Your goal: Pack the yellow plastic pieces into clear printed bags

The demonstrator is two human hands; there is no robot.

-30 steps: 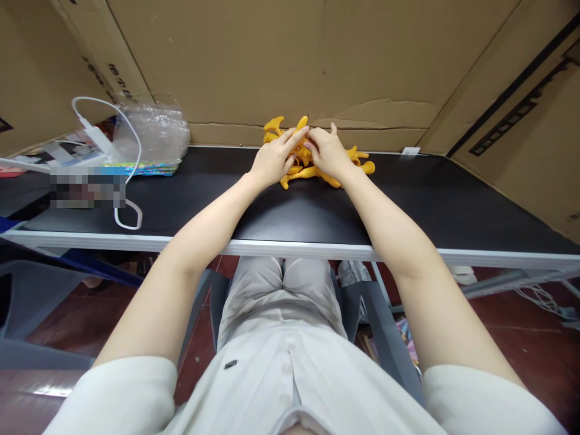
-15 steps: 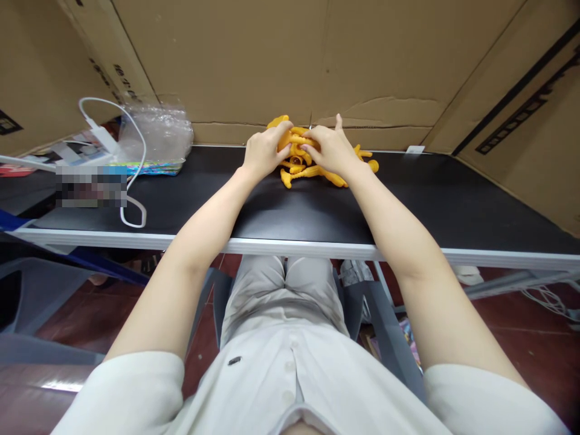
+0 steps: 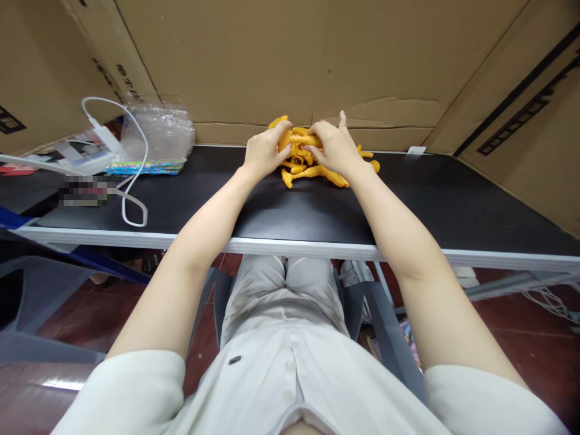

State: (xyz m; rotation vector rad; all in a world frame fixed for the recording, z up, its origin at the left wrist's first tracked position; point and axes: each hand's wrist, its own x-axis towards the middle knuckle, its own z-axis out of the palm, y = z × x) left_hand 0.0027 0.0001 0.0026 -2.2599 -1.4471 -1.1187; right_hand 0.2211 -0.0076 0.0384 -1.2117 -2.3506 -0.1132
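Observation:
A pile of orange-yellow plastic toy parts [image 3: 312, 171] lies on the black tabletop [image 3: 299, 211], close to the cardboard at the back. My left hand [image 3: 263, 151] is closed, with thumb and fingers around a rounded orange-yellow toy part [image 3: 284, 140] at the left of the pile. Opposite it, my right hand [image 3: 336, 148] pinches a ridged, elongated orange-yellow toy part [image 3: 314, 141] between thumb and fingers, one finger sticking up. Both held parts are close together above the pile; whether they are joined I cannot tell. My fingers hide portions of them.
Cardboard walls [image 3: 254, 66] stand behind and at both sides. To the left are a clear plastic bag [image 3: 158, 130], colourful packets [image 3: 154, 167] and a white cable [image 3: 145, 145]. A small white tag [image 3: 415, 150] sits at the back right. A metal edge [image 3: 299, 246] runs along the front.
My right hand has shifted slightly to the right and its fingers have adjusted around the part. My left hand stays almost where it was.

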